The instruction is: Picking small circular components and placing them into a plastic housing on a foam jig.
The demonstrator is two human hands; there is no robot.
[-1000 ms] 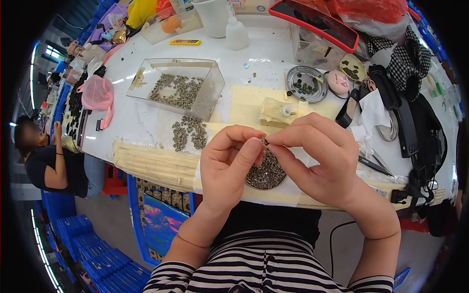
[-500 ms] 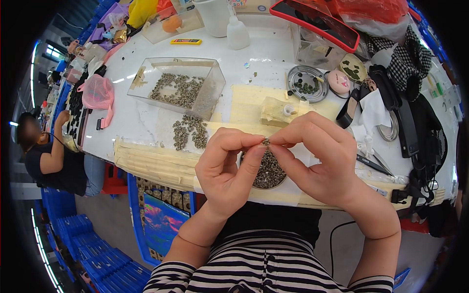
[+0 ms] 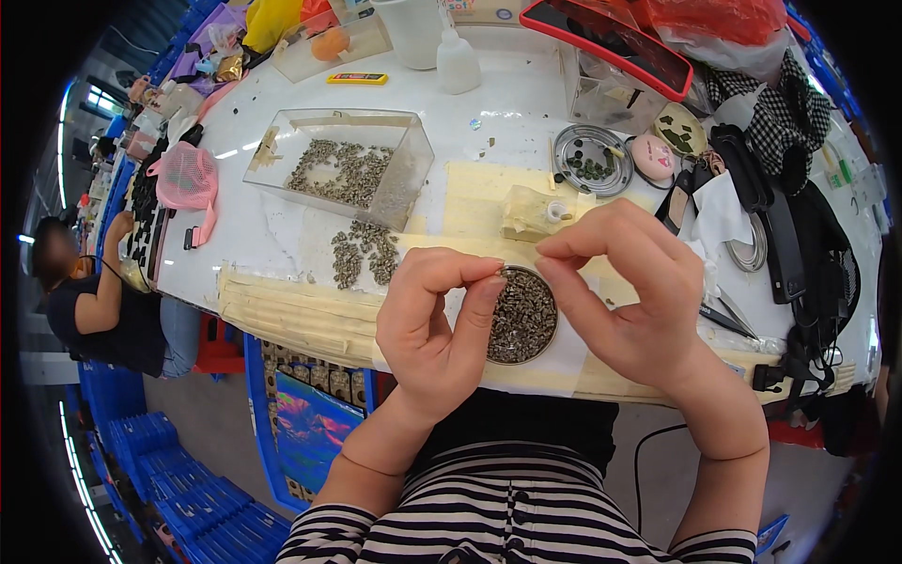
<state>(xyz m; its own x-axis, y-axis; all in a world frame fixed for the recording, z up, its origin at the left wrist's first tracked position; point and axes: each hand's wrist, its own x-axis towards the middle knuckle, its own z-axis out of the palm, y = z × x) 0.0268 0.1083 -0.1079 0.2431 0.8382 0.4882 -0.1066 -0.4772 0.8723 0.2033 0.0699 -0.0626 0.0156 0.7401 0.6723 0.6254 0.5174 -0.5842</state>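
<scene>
My left hand (image 3: 434, 320) is closed in a pinch, with a tiny metal part between thumb and forefinger, mostly covered by the fingertips. Just right of it, my right hand (image 3: 629, 291) is apart from the left, its thumb and forefinger brought close together; whatever they may hold is too small to make out. Below and between the hands sits a round dish (image 3: 554, 340) filled with small metal parts (image 3: 520, 315). A clear plastic box (image 3: 404, 174) with more such parts stands farther off to the left, and a loose pile (image 3: 362, 256) lies in front of it.
Behind my right hand is a tape-covered block (image 3: 528, 214) with a white fitting. Round tins with dark green pieces (image 3: 592, 162), a red-edged phone (image 3: 611, 47), tweezers (image 3: 733, 315) and black straps lie to the right. A white squeeze bottle (image 3: 458, 64) stands behind. Another person (image 3: 99, 301) sits far left.
My hands were together at a tiny metal part. The right hand has since drawn away to the right and slightly up, uncovering more of the dish; the left has hardly moved.
</scene>
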